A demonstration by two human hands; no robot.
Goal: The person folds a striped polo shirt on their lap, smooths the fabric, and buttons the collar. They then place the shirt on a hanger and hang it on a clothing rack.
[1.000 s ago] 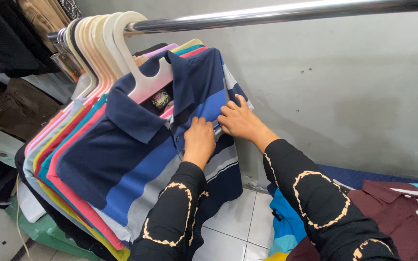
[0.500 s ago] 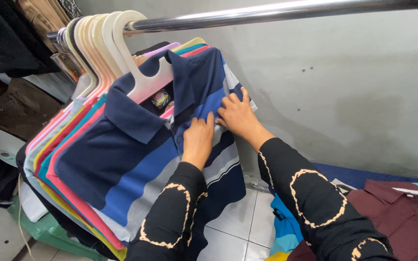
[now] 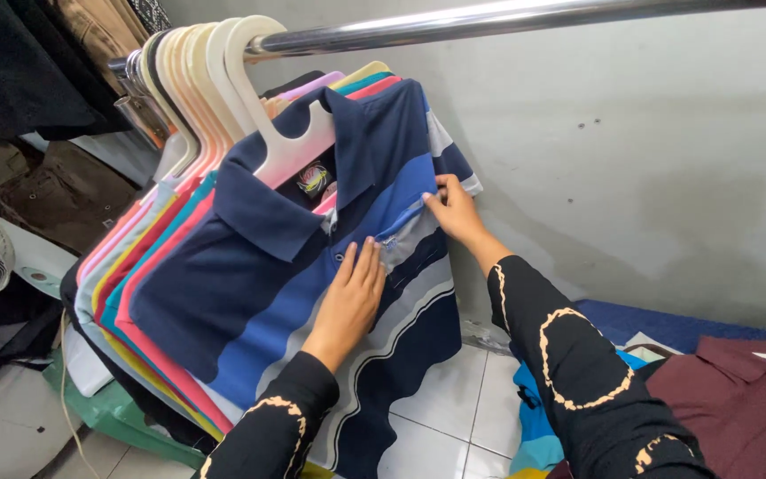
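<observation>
Your left hand (image 3: 354, 290) lies flat on the front of a soft polo shirt (image 3: 294, 293), with the fingers straight and close together, holding nothing. Your right hand (image 3: 454, 208) pinches the shirt's cloth near the chest, with fingers and thumb closed on a small fold. The shirt is dark blue with bright blue, grey and white stripes, and it has a floppy collar. It hangs on a smooth cream plastic hanger (image 3: 268, 106), first in a row of shirts. Its long side runs from the collar at the top down toward the floor, and it tilts a little, so the bottom swings to the right. The hanger hooks over a shiny round metal rail (image 3: 489, 22) that runs across the top. Behind the shirt hang more shirts (image 3: 126, 266) in pink, yellow, teal and white, each on the same kind of hanger. The wall (image 3: 649, 160) is rough and grey. The floor (image 3: 454, 399) has smooth white tiles. A dark red shirt (image 3: 738, 399) lies folded low on the right.
</observation>
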